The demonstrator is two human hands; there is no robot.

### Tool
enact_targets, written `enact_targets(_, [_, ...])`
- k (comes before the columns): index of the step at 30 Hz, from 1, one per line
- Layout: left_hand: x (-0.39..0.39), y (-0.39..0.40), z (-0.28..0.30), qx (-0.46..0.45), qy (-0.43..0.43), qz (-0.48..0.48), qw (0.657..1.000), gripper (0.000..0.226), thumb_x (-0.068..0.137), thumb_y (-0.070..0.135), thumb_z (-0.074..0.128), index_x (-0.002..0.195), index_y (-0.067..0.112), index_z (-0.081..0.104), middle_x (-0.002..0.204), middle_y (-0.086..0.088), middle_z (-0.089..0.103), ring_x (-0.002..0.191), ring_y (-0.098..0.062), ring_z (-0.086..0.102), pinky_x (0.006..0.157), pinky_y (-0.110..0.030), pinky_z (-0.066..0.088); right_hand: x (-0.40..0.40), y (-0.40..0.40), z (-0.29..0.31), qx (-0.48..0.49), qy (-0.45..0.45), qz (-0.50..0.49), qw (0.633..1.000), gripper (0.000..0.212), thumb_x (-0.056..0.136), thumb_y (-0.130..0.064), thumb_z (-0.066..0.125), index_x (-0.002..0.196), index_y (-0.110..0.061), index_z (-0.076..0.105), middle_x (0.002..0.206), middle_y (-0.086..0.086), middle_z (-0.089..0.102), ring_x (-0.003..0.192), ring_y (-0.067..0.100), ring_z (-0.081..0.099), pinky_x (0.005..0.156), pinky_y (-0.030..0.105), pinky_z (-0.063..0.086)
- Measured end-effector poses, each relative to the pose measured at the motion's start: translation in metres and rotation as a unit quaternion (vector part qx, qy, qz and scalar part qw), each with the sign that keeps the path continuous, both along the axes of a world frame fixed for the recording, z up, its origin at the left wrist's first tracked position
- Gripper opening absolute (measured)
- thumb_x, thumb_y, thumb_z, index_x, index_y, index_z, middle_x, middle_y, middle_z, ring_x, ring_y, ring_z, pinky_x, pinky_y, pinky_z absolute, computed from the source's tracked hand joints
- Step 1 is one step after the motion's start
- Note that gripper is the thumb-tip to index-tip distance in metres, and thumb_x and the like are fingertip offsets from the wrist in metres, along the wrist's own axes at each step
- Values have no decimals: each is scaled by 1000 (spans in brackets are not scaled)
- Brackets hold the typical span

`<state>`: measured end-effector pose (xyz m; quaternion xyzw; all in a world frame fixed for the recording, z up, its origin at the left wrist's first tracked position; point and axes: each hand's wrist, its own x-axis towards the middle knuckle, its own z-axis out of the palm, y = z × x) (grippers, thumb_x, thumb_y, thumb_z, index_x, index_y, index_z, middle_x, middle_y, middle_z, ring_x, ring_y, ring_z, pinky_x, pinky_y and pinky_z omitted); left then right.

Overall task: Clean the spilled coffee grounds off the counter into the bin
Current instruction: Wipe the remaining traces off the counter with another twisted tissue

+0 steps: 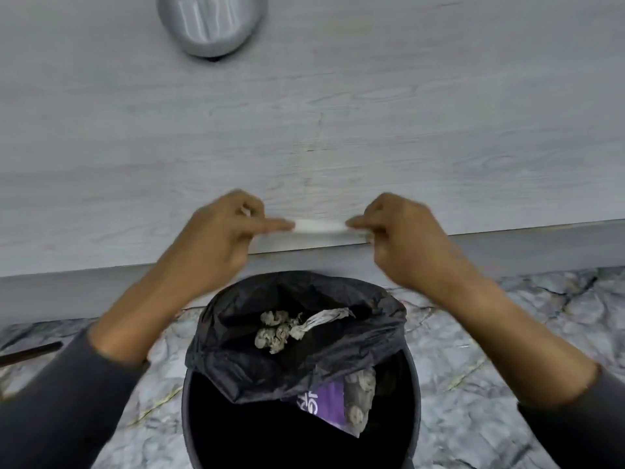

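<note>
Farthest to the left, beyond the left forearm's dark sleeve (57, 401), a thin dark stick (30, 353) lies on the marbled floor (507, 418). The left hand (216, 238) hovers at the near edge of the pale wood-grain counter (338, 113), its forefinger stretched out to the right and pinching, with the thumb, the left end of a white folded tissue (319, 226); the other fingers are curled in. Up and away from this hand, at the far side of the counter, sits a rounded grey metal object (211, 23), blurred.

The tissue spans the gap between the two hands, its long axis running left to right, roughly level and parallel to the counter edge, just above that edge. It is blurred, so any coffee grounds on it cannot be made out.

Below and between the hands stands the bin (301, 418), lined with a black bag (304, 350) that holds crumpled grey paper wads (280, 330) and a purple wrapper (326, 404).

The right hand (406, 238) pinches the tissue's right end between forefinger and thumb, its remaining fingers bent under.
</note>
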<state>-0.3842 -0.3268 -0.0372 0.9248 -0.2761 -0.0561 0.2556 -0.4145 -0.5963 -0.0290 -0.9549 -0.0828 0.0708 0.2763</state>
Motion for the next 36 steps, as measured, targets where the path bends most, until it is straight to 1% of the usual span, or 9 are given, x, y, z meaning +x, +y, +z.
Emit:
enact_targets(5, [137,-51,27,14,95,25,995,36,95,10,59,112,39,73,105,11,65,95,-7,60,80,-11,43,114,-38,27,116,75,-139,981,40,80,9,59,102,-19,77,90,3,72,78,11,65,65,16,50])
enact_targets(8, [197,-64,32,51,250,44,966,27,90,11,66,107,31,73,104,-4,72,81,-13,64,71,-22,51,159,-51,28,198,201,-188,941,28,81,14,65,90,-11,72,91,12,69,93,24,70,75,24,59])
enact_targets(11, [226,-69,34,83,264,56,959,22,88,12,71,108,20,70,102,-10,71,74,-14,63,70,-27,52,186,-55,26,179,215,-188,942,22,81,14,67,87,-8,71,100,12,69,101,25,68,79,26,59])
enact_targets(14, [237,-70,30,66,238,47,968,22,86,13,72,103,28,73,94,-3,73,72,-10,66,64,-22,50,199,-52,19,126,133,-186,965,25,78,9,70,95,-10,76,98,5,73,94,16,68,83,22,56])
enact_targets(18, [233,-65,20,25,154,39,987,31,85,12,63,100,36,75,85,5,73,73,-7,64,68,-20,53,197,-47,7,85,17,-176,981,29,80,5,64,95,-16,79,87,1,73,66,-6,61,61,3,45])
enact_targets(21, [240,-68,19,-9,127,23,992,38,87,11,57,105,38,75,90,6,74,76,-4,63,69,-13,49,203,-48,6,75,-26,-176,981,35,80,8,57,98,-13,78,84,2,70,51,-13,54,51,1,38])
enact_targets(25, [256,-87,12,20,80,14,996,41,91,9,52,113,37,73,108,12,68,65,5,54,57,3,35,220,-44,-3,-30,-39,-187,981,35,84,4,56,98,-19,78,94,-1,68,80,5,63,68,12,46])
enact_targets(29, [256,-97,-3,47,24,4,999,30,96,14,56,113,30,74,124,5,66,102,-8,59,84,-12,40,206,-28,-26,-107,-123,-177,971,29,88,1,52,100,-10,77,112,11,60,104,24,57,80,27,47])
enact_targets(36, [215,-73,-5,84,-13,-53,995,25,97,20,60,117,27,73,112,-1,67,103,-22,62,84,-27,44,165,-1,-29,-133,-133,-118,975,26,82,7,51,89,-2,75,100,14,62,90,30,59,74,45,53])
